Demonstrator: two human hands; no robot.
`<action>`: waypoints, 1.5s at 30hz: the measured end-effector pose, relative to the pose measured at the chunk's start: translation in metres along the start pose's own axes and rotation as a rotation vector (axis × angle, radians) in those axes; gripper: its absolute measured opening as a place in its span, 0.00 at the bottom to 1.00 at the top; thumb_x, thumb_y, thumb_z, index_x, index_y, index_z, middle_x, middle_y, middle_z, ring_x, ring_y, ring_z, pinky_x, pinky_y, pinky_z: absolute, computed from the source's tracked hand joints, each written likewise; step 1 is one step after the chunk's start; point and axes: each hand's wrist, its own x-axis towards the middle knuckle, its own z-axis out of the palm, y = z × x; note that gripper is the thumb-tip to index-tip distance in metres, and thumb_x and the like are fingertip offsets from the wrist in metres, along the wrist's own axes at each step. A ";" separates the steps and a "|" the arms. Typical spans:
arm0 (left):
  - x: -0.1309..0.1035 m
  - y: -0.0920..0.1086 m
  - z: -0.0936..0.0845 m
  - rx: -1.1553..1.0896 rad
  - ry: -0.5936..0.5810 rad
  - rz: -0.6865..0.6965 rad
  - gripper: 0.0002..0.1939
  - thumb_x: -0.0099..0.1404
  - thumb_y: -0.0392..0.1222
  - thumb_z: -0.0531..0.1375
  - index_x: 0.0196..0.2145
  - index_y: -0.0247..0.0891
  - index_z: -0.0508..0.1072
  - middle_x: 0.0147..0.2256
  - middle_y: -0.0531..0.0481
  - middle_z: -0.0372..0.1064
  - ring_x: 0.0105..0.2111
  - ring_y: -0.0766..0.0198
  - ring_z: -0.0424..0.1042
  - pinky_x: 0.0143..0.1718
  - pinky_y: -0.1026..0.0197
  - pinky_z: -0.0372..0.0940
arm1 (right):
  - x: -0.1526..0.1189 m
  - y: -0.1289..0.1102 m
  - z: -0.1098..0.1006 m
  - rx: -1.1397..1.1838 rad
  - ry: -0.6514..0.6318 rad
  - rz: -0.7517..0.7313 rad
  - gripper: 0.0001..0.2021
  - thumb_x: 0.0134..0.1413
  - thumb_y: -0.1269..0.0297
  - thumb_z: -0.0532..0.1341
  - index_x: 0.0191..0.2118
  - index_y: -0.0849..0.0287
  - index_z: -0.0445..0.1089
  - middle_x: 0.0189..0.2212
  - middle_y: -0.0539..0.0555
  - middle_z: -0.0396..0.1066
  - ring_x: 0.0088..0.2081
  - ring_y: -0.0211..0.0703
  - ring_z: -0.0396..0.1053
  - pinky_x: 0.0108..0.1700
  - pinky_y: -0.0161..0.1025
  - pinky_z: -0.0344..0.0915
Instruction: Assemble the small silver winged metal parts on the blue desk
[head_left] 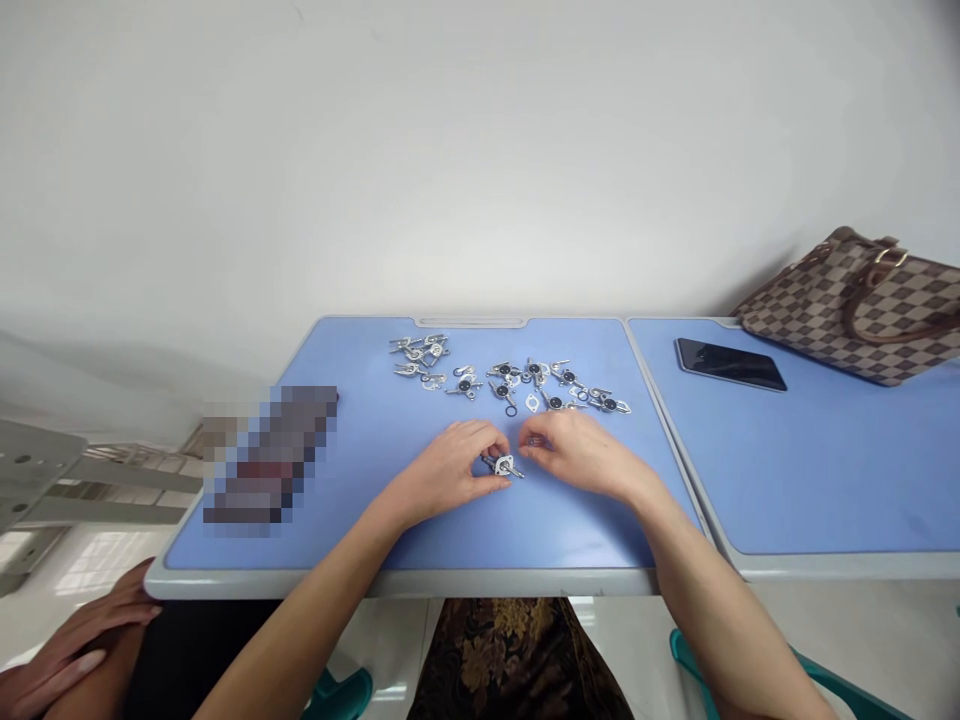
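Between the thumb and fingers of my left hand (457,465) is a small metal part with a flat plate and a thin shaft (505,466). Close by on the right, my right hand (577,452) has its thumb and fingertips pinched around a small, shiny piece that is mostly hidden. Beyond my hands, several metal parts with round black centres (555,402) lie scattered with thin plates (532,403) and dark rings (511,411). More metal parts (420,350) form a small pile at the back left.
The blue table (360,520) has a blurred dark object (270,455) at its left. A second table (810,480) on the right bears a phone (731,364) and a checkered handbag (885,305). Another person's hands (82,640) rest at the lower left.
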 end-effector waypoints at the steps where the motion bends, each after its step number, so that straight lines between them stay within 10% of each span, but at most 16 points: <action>1: 0.000 0.001 0.000 0.022 0.004 0.006 0.10 0.63 0.44 0.63 0.41 0.41 0.68 0.39 0.53 0.69 0.42 0.60 0.69 0.46 0.56 0.60 | -0.002 0.000 -0.001 -0.029 -0.029 -0.005 0.05 0.58 0.67 0.60 0.36 0.57 0.75 0.30 0.51 0.76 0.32 0.39 0.70 0.33 0.34 0.54; 33: -0.002 0.013 0.001 0.062 0.017 -0.068 0.02 0.64 0.34 0.60 0.33 0.38 0.70 0.35 0.51 0.69 0.38 0.59 0.68 0.39 0.59 0.62 | -0.003 -0.005 0.004 -0.189 -0.125 -0.011 0.07 0.57 0.69 0.58 0.30 0.59 0.72 0.23 0.51 0.71 0.26 0.39 0.66 0.28 0.37 0.46; 39: -0.003 0.011 0.000 0.030 -0.002 -0.080 0.02 0.64 0.34 0.61 0.34 0.38 0.71 0.35 0.50 0.70 0.39 0.59 0.69 0.40 0.58 0.64 | 0.010 0.002 0.001 -0.108 0.109 -0.028 0.11 0.62 0.71 0.56 0.43 0.56 0.74 0.38 0.53 0.74 0.34 0.38 0.68 0.33 0.35 0.52; 45: -0.002 0.010 0.001 0.002 0.017 -0.085 0.01 0.64 0.36 0.59 0.33 0.39 0.70 0.35 0.51 0.71 0.39 0.59 0.69 0.41 0.56 0.64 | 0.030 -0.001 0.018 -0.254 0.068 -0.130 0.12 0.64 0.69 0.54 0.46 0.55 0.73 0.41 0.54 0.71 0.29 0.36 0.65 0.27 0.38 0.42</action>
